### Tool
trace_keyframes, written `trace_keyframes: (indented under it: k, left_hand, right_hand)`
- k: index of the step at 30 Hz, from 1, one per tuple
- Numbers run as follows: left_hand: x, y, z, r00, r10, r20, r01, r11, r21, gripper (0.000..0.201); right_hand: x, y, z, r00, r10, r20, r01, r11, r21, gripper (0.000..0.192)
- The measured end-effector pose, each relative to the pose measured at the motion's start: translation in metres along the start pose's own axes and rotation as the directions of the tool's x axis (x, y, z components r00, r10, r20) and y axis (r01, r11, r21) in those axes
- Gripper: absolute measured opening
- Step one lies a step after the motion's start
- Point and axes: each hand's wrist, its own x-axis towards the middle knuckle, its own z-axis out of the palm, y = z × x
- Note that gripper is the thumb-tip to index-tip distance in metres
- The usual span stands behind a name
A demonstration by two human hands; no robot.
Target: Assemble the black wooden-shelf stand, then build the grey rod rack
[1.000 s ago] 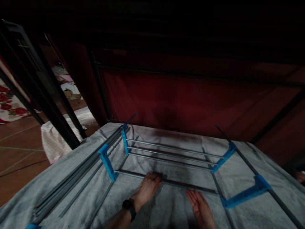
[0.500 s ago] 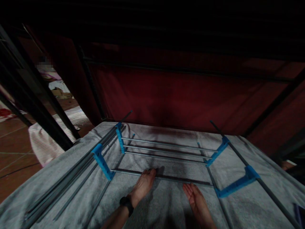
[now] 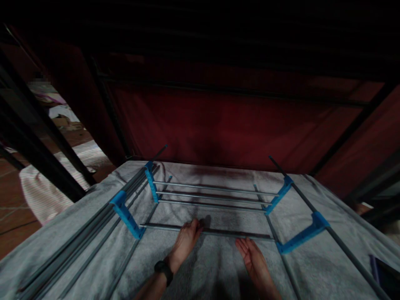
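A grey metal rod (image 3: 218,232) runs crosswise near me, its ends at two blue plastic brackets (image 3: 127,216) (image 3: 301,235). My left hand (image 3: 186,238), with a dark watch (image 3: 163,271) on its wrist, has its fingers curled round the rod left of its middle. My right hand (image 3: 251,256) is open, palm turned inward, fingertips at the rod's near side; whether they touch it I cannot tell. Farther back, several thinner crossbars (image 3: 212,196) span between two more blue brackets (image 3: 151,183) (image 3: 279,195).
A bundle of long grey tubes (image 3: 84,233) lies along the left side of the grey blanket (image 3: 200,275). A long tube (image 3: 350,258) passes through the right brackets. Dark frame posts (image 3: 40,146) and a red cloth wall (image 3: 200,125) enclose the far side. A dark flat object (image 3: 386,275) lies at lower right.
The view has shifted slightly, moving the frame a little left in the picture. My left hand's fingers look more curled at the rod; the right hand stays open near it.
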Motion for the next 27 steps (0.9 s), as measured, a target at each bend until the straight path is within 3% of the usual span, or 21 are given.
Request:
trace_keyframes:
  k: [4,6,9,12,18,23,27]
  left_hand:
    - [-0.002,0.0,-0.001,0.999,-0.013,-0.036,0.01,0.997,-0.07,0.027]
    - [-0.003,0.002,-0.003,0.998,0.04,-0.043,-0.043,0.997,-0.063,0.032]
    - [-0.006,0.007,-0.008,0.989,0.148,-0.003,-0.149,0.989,-0.021,0.033]
    - [-0.007,0.012,-0.016,0.988,0.154,0.026,-0.156,0.985,0.07,0.029]
    - [0.002,0.008,-0.033,0.979,0.188,-0.08,-0.175,0.974,0.147,0.022]
    - [0.008,-0.007,-0.038,0.912,0.336,-0.234,-0.296,0.936,0.19,0.029]
    - [0.01,-0.004,-0.042,0.85,0.413,-0.327,-0.355,0.908,0.223,0.037]
  right_hand:
    - [0.001,0.0,-0.001,1.0,0.01,0.009,-0.01,1.0,0.021,0.038]
    - [0.001,0.001,-0.002,1.0,0.006,0.019,-0.006,0.999,0.032,0.036]
    - [0.002,0.003,-0.003,1.0,0.003,0.028,-0.005,0.999,0.054,0.034]
    - [0.003,0.004,-0.004,1.0,0.008,0.02,-0.01,0.996,0.087,0.036]
    - [0.003,-0.002,-0.002,0.997,0.033,0.069,-0.04,0.994,0.099,0.048]
    - [-0.003,-0.004,0.004,0.997,-0.01,0.077,0.0,0.991,0.134,0.042]
    - [-0.006,-0.007,0.009,0.996,-0.029,0.088,0.016,0.989,0.146,0.038]
